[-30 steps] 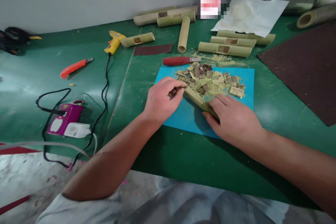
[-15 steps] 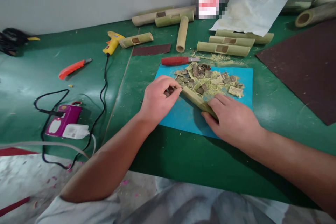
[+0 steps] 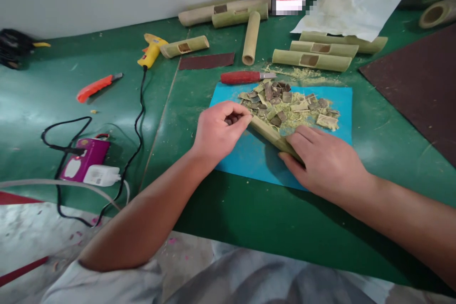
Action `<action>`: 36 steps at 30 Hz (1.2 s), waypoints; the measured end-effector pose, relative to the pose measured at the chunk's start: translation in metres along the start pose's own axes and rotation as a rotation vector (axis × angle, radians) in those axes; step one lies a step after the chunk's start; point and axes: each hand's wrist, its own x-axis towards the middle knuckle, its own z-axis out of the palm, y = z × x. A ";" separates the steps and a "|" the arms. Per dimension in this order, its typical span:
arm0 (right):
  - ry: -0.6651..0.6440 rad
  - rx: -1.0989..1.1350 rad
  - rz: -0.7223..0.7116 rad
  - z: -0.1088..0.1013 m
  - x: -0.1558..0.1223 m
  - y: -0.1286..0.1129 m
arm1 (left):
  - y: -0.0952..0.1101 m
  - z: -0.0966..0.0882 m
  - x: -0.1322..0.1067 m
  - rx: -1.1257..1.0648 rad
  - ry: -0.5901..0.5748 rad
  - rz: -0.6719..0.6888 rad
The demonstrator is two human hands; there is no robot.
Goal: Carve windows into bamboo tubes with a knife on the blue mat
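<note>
My right hand [image 3: 326, 164] presses down on a short green bamboo tube [image 3: 269, 134] that lies slanted on a blue cutting mat [image 3: 249, 154]. My left hand [image 3: 221, 130] is curled at the tube's far end, its fingers pinched on something small and dark that I cannot make out. Just beyond the tube lies a heap of bamboo chips and shavings [image 3: 288, 104]. A red-handled knife [image 3: 245, 77] rests at the mat's far edge.
On the green table lie several bamboo tubes [image 3: 311, 60], a yellow glue gun [image 3: 151, 50] with a black cord, an orange utility knife [image 3: 96, 86], a sandpaper strip [image 3: 206, 61], a big brown sheet [image 3: 420, 80], white paper [image 3: 351, 4] and a purple charger [image 3: 85, 161].
The view has shifted slightly; both hands stay on the bamboo tube. My left fingers have closed a little tighter at the tube's end.
</note>
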 end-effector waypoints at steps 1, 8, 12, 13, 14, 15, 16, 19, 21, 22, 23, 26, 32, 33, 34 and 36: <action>0.005 0.000 -0.005 0.000 0.000 0.000 | 0.000 0.001 0.001 0.001 0.012 0.014; -0.009 -0.006 0.054 0.001 0.001 -0.001 | 0.003 -0.002 -0.002 0.028 -0.024 0.024; -0.011 -0.006 0.013 0.002 0.001 -0.001 | 0.002 -0.001 -0.002 0.012 0.003 0.012; -0.003 -0.009 0.014 0.002 0.001 -0.001 | 0.002 0.000 -0.001 0.012 0.009 0.012; 0.002 -0.012 0.022 0.002 0.001 -0.001 | 0.002 0.001 0.000 0.011 0.010 0.012; 0.002 -0.014 0.037 0.002 0.001 -0.001 | 0.002 0.001 0.001 0.007 0.004 0.009; -0.004 -0.012 0.050 0.002 0.001 -0.001 | 0.002 0.001 0.001 0.000 -0.007 0.002; -0.035 -0.005 0.060 0.001 0.002 -0.002 | 0.003 0.000 0.001 -0.015 -0.025 -0.021; -0.045 -0.002 0.039 0.001 0.002 -0.002 | 0.002 0.000 0.001 -0.012 -0.013 -0.029; -0.045 0.001 0.029 0.001 0.002 -0.002 | 0.002 0.001 0.002 -0.012 -0.006 -0.029; -0.044 0.005 0.029 0.000 0.002 -0.002 | 0.001 0.001 0.003 -0.012 -0.004 -0.029; -0.049 0.029 0.074 0.001 0.002 -0.002 | 0.001 0.002 0.004 -0.021 -0.020 -0.035; -0.047 0.033 0.064 0.002 0.002 -0.001 | 0.001 0.000 0.002 -0.049 -0.013 -0.081; -0.037 0.024 0.054 0.002 0.002 -0.001 | 0.001 0.001 0.003 -0.049 -0.011 -0.074; -0.026 0.017 0.051 0.002 0.002 -0.001 | 0.001 0.002 0.004 -0.052 -0.014 -0.064; -0.005 0.005 0.051 0.002 0.001 -0.001 | 0.000 0.003 0.006 -0.069 -0.025 -0.055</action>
